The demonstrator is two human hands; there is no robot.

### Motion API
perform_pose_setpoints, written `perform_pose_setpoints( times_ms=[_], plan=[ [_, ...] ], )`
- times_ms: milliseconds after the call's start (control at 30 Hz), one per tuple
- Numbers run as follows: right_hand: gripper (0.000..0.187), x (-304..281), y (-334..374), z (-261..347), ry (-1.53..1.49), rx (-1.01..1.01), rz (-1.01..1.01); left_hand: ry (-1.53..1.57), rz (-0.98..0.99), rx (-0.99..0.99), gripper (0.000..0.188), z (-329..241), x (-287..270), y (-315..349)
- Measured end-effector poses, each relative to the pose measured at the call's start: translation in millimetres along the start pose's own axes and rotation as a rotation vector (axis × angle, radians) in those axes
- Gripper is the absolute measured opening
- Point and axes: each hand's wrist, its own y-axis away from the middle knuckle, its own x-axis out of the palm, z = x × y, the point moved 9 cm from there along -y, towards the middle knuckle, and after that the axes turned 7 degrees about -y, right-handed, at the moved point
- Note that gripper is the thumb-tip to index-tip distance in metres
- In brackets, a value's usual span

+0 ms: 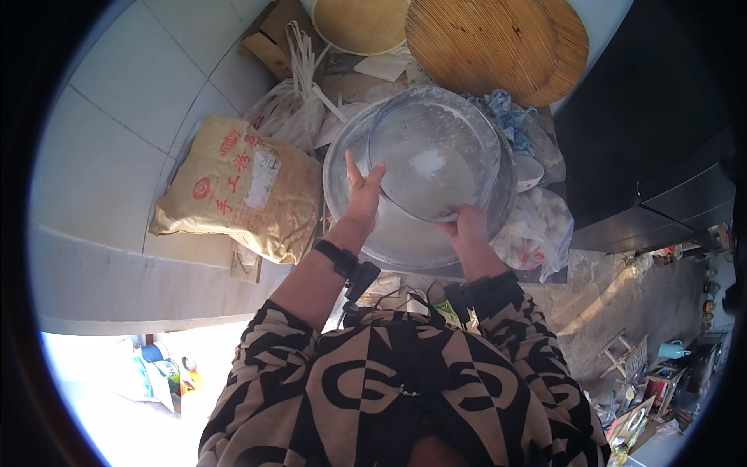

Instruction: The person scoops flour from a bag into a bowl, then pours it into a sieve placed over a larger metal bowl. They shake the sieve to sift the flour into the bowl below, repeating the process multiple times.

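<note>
A round sieve [467, 180] with a thin rim sits tilted over a wide metal basin [354, 233]. A small heap of white powder [426, 163] lies in the middle of its mesh. My right hand [468, 226] grips the sieve's near rim, thumb over the edge. At the left side of that rim is my left hand [363, 193], its fingers stretched out and apart; whether the palm touches the rim I cannot tell. White powder dusts the basin's inside.
Left of the basin leans a brown paper sack [241, 187]. To the right are a plastic bag of round white things [537, 229], a small white bowl [529, 173] and a blue cloth [507, 117]. Round slatted wooden boards [482, 43] and a cardboard box [272, 43] stand behind.
</note>
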Motion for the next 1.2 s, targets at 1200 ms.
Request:
perform_pose_setpoints(
  times_ms=[1200],
  plan=[
    [0.07, 22.4, 4.7, 77.7, 0.605, -0.099, -0.038, -0.123, -0.19, 0.023, 0.084, 2.5, -51.3, 20.2]
  ],
)
